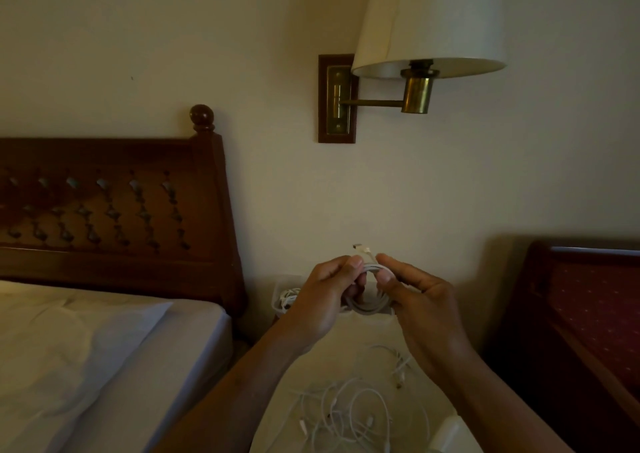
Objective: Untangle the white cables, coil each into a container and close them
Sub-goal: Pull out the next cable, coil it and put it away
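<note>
My left hand (325,297) and my right hand (419,300) hold one coiled white cable (369,302) between them, raised above the small table. Both pinch the top of the coil, and its plug end (360,248) sticks up between the fingertips. Behind my left hand stands a clear container (285,297) with a white cable inside. A loose tangle of white cables (349,414) lies on the pale tabletop (332,352) below my hands. A white lid or container (450,433) shows at the bottom right edge of the table.
A bed with white sheets (86,366) and a carved wooden headboard (114,207) fills the left. A brass wall lamp (415,54) hangs above. A dark red upholstered piece of furniture (588,314) stands on the right, close to the table.
</note>
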